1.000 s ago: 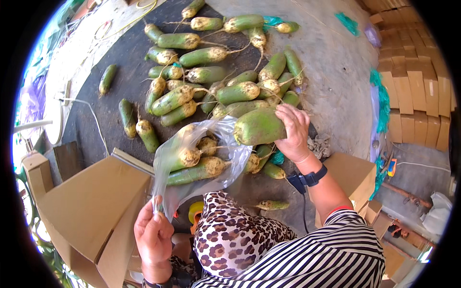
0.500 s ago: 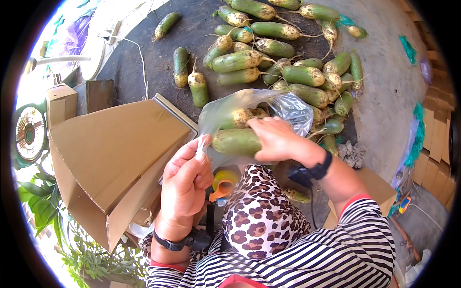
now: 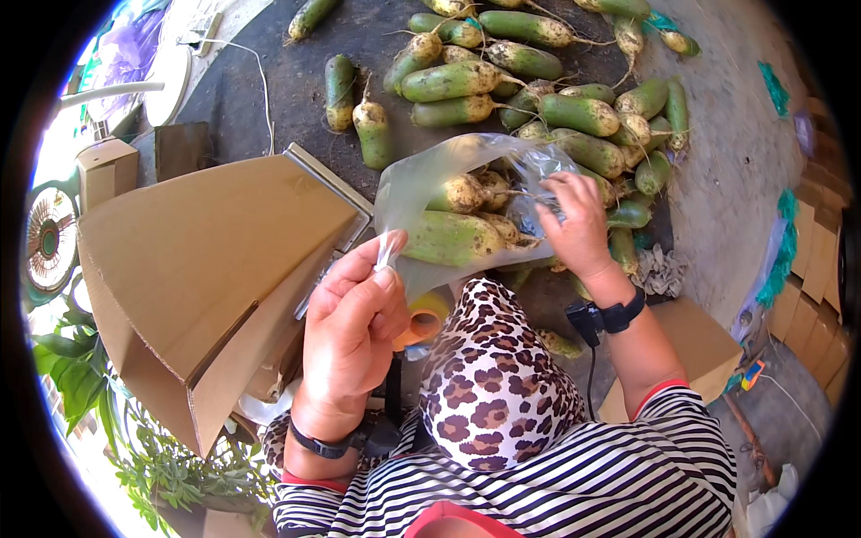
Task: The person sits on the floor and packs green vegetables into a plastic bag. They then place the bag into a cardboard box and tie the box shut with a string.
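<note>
My left hand (image 3: 354, 327) pinches the gathered end of a clear plastic bag (image 3: 408, 179). Several green radishes (image 3: 448, 235) with pale, soil-marked ends lie inside. At the bag's right opening, my right hand (image 3: 574, 224) has its fingers apart and slightly curled, touching or just beside the plastic, with no radish in its grasp. Beyond the bag lies a pile of loose radishes (image 3: 578, 115) on a dark mat (image 3: 242, 108). An orange tape roll (image 3: 421, 321) is partly hidden behind my left hand.
A large flapped cardboard box (image 3: 211, 242) is at left, beside a fan (image 3: 51, 233) and leafy plants (image 3: 76, 368). Another box (image 3: 682, 341) stands by my right arm, near a crumpled cloth (image 3: 664, 269). Stacked cartons (image 3: 807, 314) line the right edge. A white cord (image 3: 269, 108) crosses the mat.
The large radish my right hand held is now inside the bag, released. That hand has shifted to the bag's right side. My left hand still grips the plastic. The view has shifted.
</note>
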`<state>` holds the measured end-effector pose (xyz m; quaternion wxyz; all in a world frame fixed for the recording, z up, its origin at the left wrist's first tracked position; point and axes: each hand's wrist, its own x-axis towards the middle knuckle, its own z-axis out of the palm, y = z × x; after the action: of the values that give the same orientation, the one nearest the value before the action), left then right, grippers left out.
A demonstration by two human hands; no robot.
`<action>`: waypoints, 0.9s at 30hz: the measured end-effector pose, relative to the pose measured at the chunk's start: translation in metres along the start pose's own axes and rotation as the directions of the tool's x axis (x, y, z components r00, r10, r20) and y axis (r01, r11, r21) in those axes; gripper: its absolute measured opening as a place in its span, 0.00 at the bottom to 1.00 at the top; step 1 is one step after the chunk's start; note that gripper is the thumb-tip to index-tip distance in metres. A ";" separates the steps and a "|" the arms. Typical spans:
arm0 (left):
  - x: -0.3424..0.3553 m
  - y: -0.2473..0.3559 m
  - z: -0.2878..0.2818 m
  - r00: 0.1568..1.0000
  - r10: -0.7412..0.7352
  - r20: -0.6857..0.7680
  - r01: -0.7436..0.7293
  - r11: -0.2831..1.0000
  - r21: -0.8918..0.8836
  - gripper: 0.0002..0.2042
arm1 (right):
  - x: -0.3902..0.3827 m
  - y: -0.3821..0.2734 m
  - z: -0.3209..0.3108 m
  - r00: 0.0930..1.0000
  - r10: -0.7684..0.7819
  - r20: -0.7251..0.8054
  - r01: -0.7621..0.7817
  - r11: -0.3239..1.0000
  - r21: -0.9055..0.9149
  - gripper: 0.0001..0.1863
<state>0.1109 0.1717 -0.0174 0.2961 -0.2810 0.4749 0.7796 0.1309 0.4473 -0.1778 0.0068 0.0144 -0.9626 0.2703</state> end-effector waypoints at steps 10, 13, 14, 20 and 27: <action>0.003 0.001 0.002 1.000 -0.006 0.012 0.006 0.999 -0.033 0.19 | -0.015 -0.016 0.037 0.940 -0.101 0.325 -0.008 0.948 0.318 0.18; -0.001 0.000 0.004 1.000 0.018 -0.023 -0.018 1.000 0.019 0.20 | -0.025 0.008 0.037 0.900 0.010 0.436 0.055 0.989 -0.136 0.24; -0.002 0.001 0.005 1.000 0.021 -0.022 -0.021 0.999 0.029 0.20 | -0.028 0.018 0.033 0.877 0.077 0.474 0.094 0.941 -0.325 0.25; -0.004 0.000 0.003 0.999 0.011 -0.033 -0.010 1.000 0.019 0.19 | -0.033 0.018 -0.071 0.753 0.067 0.655 0.308 0.843 -0.440 0.19; -0.005 -0.002 0.002 1.000 0.014 -0.018 -0.013 1.000 0.024 0.19 | -0.038 -0.004 -0.117 0.968 -0.038 0.247 0.103 0.961 -0.256 0.14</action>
<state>0.1154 0.1728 -0.0139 0.2899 -0.2812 0.4888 0.7732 0.1695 0.5054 -0.0765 -0.0980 0.0806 -0.9828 0.1343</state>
